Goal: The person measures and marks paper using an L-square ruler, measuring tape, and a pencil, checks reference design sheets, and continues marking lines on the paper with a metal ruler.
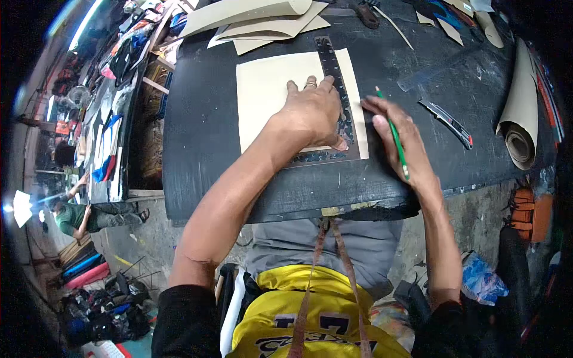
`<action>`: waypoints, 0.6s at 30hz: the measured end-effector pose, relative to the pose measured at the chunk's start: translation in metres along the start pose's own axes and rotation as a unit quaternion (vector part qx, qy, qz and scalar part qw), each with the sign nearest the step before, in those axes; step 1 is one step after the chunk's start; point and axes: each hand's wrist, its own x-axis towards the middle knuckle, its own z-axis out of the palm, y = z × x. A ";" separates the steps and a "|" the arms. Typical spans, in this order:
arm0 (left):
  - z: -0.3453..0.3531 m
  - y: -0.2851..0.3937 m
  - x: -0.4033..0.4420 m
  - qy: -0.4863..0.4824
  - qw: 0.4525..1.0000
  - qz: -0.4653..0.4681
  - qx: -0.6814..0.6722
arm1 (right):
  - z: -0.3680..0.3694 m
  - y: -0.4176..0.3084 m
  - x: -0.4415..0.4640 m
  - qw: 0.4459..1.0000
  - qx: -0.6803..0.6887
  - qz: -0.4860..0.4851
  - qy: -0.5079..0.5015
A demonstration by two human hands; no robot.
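My left hand (313, 113) lies flat with its fingers spread, pressing on a dark L-shaped ruler (327, 56). Beneath the ruler is a cream sheet (262, 83) of paper or card; the ruler's long arm runs near the sheet's right side, its short arm along the near edge. Part of the ruler is hidden under the hand. Just right of the sheet, my right hand (406, 140) holds a green pencil (395, 136) between thumb and fingers, its sharpened end pointing away from me. The pencil is apart from the sheet.
A box cutter (447, 123) and a clear ruler (436, 70) lie on the black tabletop (200, 131) to the right. A rolled sheet (520, 119) stands near the right edge. Curled cream sheets (262, 27) are piled at the back. Another person (80, 218) is off to the left.
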 end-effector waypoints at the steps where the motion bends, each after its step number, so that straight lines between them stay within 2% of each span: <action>1: -0.001 0.001 0.001 0.000 1.000 0.000 0.005 | -0.004 -0.006 0.009 1.000 0.011 0.008 0.015; 7: -0.005 0.006 0.001 -0.012 1.000 -0.001 0.012 | 0.011 0.011 0.068 0.991 0.077 0.054 0.094; 11: 0.008 0.002 0.007 0.041 0.999 0.007 -0.010 | 0.027 0.031 0.103 0.977 0.152 0.108 0.099; 18: -0.006 0.008 0.002 -0.012 1.000 -0.003 0.010 | 0.041 0.047 0.132 0.990 0.062 0.101 0.082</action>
